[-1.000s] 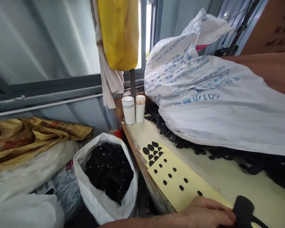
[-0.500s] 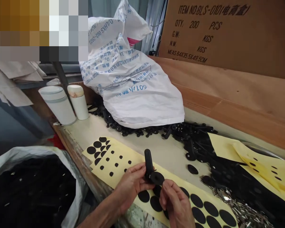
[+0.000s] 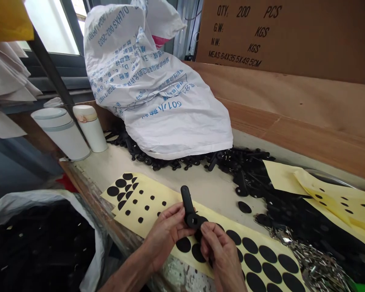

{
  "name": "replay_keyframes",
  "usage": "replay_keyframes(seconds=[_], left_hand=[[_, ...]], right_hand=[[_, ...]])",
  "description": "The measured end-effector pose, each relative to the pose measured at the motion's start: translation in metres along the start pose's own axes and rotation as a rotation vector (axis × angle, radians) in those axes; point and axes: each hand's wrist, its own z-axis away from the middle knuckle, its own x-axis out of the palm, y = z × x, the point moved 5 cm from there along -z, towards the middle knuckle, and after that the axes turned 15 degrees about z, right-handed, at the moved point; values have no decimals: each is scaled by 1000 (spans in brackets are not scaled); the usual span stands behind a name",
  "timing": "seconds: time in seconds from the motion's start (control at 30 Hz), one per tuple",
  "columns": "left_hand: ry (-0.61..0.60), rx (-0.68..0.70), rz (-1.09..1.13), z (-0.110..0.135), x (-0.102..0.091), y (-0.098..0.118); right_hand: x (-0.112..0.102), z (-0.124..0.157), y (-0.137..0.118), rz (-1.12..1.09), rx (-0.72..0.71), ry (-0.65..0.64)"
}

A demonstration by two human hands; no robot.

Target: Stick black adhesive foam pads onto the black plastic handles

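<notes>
My left hand [image 3: 170,223] grips a black plastic lever-shaped part [image 3: 187,202], its long arm pointing up and its round end, with a small hole, toward me. My right hand [image 3: 218,245] pinches the edge of a black round sticker [image 3: 202,221] right beside that round end; whether the two touch I cannot tell. Beneath both hands lies a yellow backing sheet [image 3: 176,255] with rows of large black discs. To its left, another yellow sheet [image 3: 130,221] carries small black dots. A loose black disc [image 3: 245,207] rests on the table beyond my right hand.
A white woven sack [image 3: 176,129] leans over a heap of black parts [image 3: 249,162]. Small metal pieces [image 3: 316,259] and yellow sheets [image 3: 337,202] lie at right. Two white cups [image 3: 62,134] stand far left. An open sack of black parts [image 3: 39,243] sits at lower left.
The sticker has moved in against the lever part's round end, partly overlapping it in view. The lever part has turned so its hole shows. The camera view has shifted slightly.
</notes>
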Motion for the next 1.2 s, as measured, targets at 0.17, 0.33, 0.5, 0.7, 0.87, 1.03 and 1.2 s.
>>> replay_keyframes(seconds=[0.17,0.33,0.5,0.7,0.87,1.03,1.2], left_hand=[[2,14,-13,1,3,-1],[-2,54,-43,0,7,-2],[57,39,-63,-2,6,-3],[58,20,-82,-2,4,-3],[67,24,-72,-2,2,-5],[81,55,-113,-3,5,-5],[95,69,-132,-4,5,-7]], right_hand=[[1,4,-4,-20,-12,44],[0,8,-7,62,-47,74],[-7,7,-6,20,-44,82],[-5,1,-2,-38,24,40],[-4,4,-6,-35,19,66],[-8,11,-12,-32,-82,159],[-17,18,-19,-35,-219,295]])
